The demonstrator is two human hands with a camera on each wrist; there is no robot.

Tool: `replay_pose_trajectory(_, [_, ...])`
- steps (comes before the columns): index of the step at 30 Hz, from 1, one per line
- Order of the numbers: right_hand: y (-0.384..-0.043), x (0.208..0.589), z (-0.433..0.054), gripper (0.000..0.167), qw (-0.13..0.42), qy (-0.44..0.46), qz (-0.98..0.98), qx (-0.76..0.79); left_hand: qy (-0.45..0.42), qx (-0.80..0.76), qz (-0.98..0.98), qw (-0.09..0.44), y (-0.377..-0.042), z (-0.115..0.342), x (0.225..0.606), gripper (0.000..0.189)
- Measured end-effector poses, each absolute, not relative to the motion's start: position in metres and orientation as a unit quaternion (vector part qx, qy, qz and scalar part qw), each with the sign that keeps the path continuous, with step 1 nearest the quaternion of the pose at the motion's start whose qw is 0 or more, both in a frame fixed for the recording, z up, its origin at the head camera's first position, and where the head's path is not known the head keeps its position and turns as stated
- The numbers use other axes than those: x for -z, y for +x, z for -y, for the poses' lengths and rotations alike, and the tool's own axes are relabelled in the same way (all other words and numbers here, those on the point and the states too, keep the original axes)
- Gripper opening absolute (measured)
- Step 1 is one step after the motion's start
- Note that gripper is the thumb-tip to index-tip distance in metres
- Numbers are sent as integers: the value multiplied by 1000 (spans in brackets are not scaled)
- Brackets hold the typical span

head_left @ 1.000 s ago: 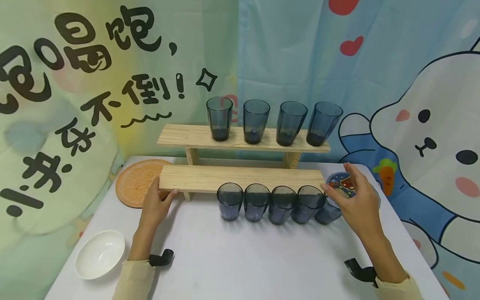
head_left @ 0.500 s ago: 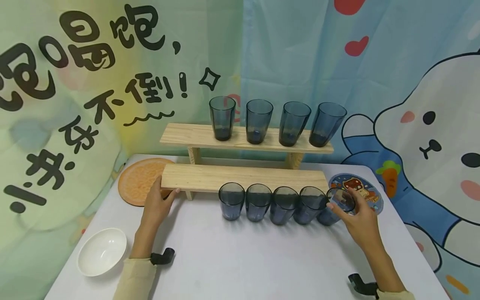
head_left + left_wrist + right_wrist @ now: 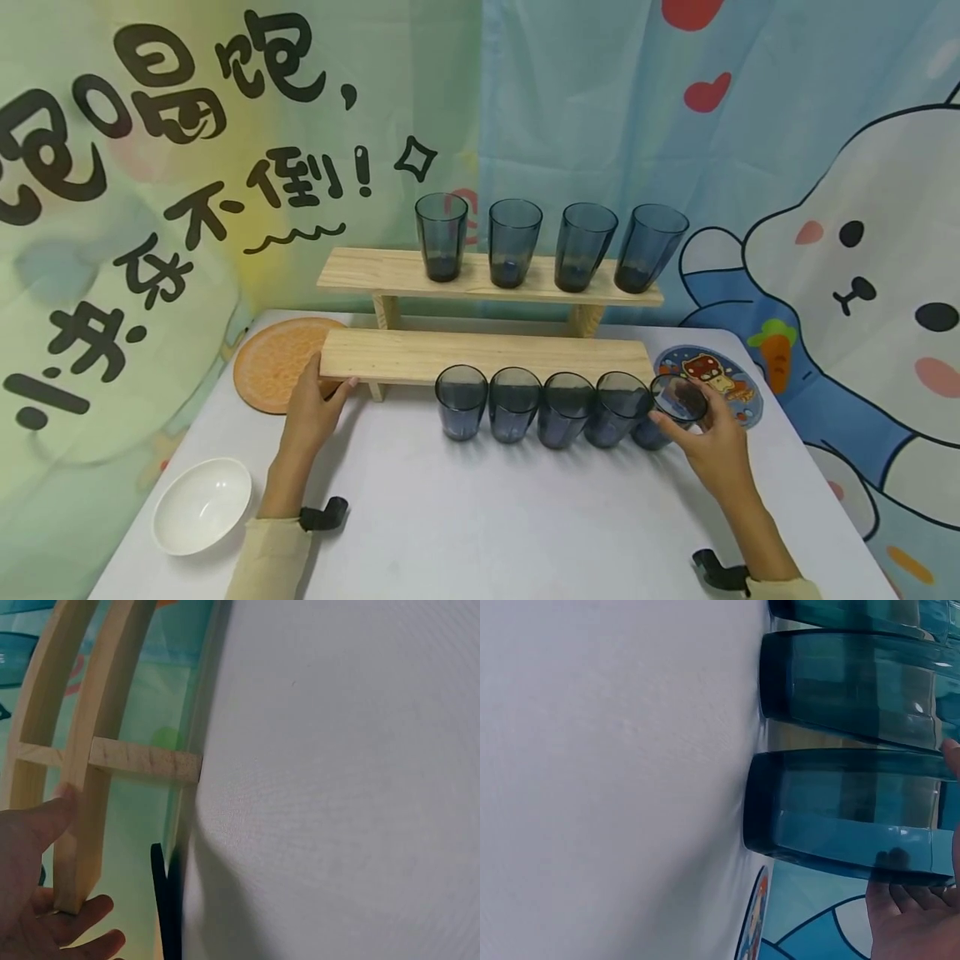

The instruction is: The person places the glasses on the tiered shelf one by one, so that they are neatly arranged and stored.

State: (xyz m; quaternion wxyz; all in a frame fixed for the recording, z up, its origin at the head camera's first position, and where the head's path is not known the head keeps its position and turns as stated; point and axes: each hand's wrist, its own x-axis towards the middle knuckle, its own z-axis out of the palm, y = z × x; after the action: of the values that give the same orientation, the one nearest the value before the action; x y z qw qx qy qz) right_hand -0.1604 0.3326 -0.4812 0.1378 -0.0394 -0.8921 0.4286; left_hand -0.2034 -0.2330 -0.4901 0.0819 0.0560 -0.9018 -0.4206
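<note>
Stretched forward, gripping with left hand (image 3: 311,410) the end of lower shelf (image 3: 480,354), with right hand (image 3: 722,446) the rightmost front glass (image 3: 678,398).

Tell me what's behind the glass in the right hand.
A round blue patterned mat lies behind the glass. Its near-left part cannot be made out clearly, covered by the glass and the right hand.

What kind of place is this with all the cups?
Perhaps a staged dining corner: a cartoon curtain hangs behind, four glasses stand on a top wooden shelf, and a bowl sits on the white table.
</note>
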Motion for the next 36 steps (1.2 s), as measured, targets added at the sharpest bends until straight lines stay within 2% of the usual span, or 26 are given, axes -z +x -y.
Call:
replay_pose_trajectory(5, [-160, 483, -332, 92, 127, -52, 888, -439, 54, 419, 902, 92, -203, 232, 491, 82])
replay_pose_trajectory(12, [-161, 490, -329, 84, 127, -62, 886, -442, 54, 422, 901, 87, -202, 233, 493, 83])
replay_pose_trajectory(21, [-158, 484, -325, 78, 167, -78, 895, -407, 52, 433, 895, 96, -204, 233, 494, 82])
replay_pose_trajectory(27, [-155, 458, -325, 79, 188, -70, 903, -381, 60, 433, 895, 91, -203, 233, 495, 84])
replay_pose_trajectory(36, [-158, 394, -318, 77, 215, -92, 894, -382, 58, 427, 898, 92, -205, 233, 496, 83])
